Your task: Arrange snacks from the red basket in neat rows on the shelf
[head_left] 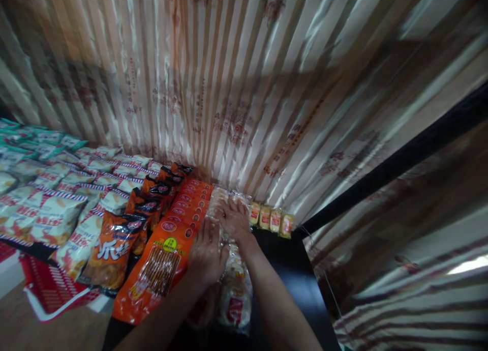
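Left grip and right grip spread, unclenched, over clear-wrapped packets.
Orange packets overlap just left of the left grip; the clear-wrapped packets run beneath both grips; right of the right grip, small yellow packs sit on the black desk.

free tabletop right, clear packets centre, curtain behind

A pleated, striped curtain with reddish-brown floral prints and lettering hangs behind a black table. A dark bar slants up rightward. Light catches the folds unevenly; a bright patch shows right. The brownish area lower left seems to be floor.
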`<state>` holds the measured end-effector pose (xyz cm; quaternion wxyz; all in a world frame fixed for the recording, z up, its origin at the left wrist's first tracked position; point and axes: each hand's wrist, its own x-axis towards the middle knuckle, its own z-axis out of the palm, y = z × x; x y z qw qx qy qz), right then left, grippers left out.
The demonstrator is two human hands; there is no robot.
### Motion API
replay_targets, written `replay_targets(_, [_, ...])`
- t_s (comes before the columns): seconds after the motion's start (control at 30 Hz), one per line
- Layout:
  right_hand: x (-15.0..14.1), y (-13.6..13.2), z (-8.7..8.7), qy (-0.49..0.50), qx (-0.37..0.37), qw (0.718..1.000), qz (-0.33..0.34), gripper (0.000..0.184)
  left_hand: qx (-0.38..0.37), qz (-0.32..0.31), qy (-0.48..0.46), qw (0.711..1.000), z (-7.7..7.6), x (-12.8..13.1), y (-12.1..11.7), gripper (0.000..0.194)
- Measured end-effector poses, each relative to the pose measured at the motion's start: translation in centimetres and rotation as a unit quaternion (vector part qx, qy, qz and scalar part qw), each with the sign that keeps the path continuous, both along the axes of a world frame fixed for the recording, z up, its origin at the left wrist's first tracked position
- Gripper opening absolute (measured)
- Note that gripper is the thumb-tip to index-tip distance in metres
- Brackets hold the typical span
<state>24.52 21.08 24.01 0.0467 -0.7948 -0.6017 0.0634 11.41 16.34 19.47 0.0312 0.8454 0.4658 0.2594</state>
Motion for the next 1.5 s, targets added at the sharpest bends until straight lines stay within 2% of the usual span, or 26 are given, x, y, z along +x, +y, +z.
replay_targets(0.27, [0.1, 0.2, 0.2, -0.038, 0.009, 0.999, 0.017, 0.060, -0.001, 0.005, -0.036, 0.999, 0.0, -0.2, -0.5, 0.059])
replay_targets(0.43, [-0.5, 2.4, 0.5, -0.047, 0.034, 0.997, 0.043, 0.061, 0.007, 0.012, -0.043, 0.999, 0.5, -0.4, -0.3, 0.058])
replay_targets(0.63, [-0.8, 5.0, 0.5, -0.017, -0.014, 1.000, 0.019, 0.064, -0.028, 0.024, -0.020, 0.999, 1.0, 0.0, 0.7, 0.056])
replay_targets(0.83, [-0.7, 5.0, 0.0, -0.027, 0.002, 0.999, 0.026, 0.058, -0.093, 0.010, -0.012, 0.996, 0.6, 0.6, 1.0, 0.059])
replay_targets(1.1, [-0.8, 5.4, 0.3, -0.033, 0.038, 0.999, 0.006, 0.065, -0.081, 0.007, -0.045, 0.996, 0.8, 0.4, 0.9, 0.056])
replay_targets(1.23, [-0.2, 6.8, 0.7, -0.032, 0.037, 0.999, -0.009, 0.067, -0.083, 0.014, -0.044, 0.995, 0.3, 0.4, 1.4, 0.055])
replay_targets(1.5, [0.3, 8.3, 0.4, -0.038, -0.027, 0.999, -0.008, 0.062, -0.090, -0.011, -0.034, 0.995, -1.4, 0.5, 1.9, 0.059])
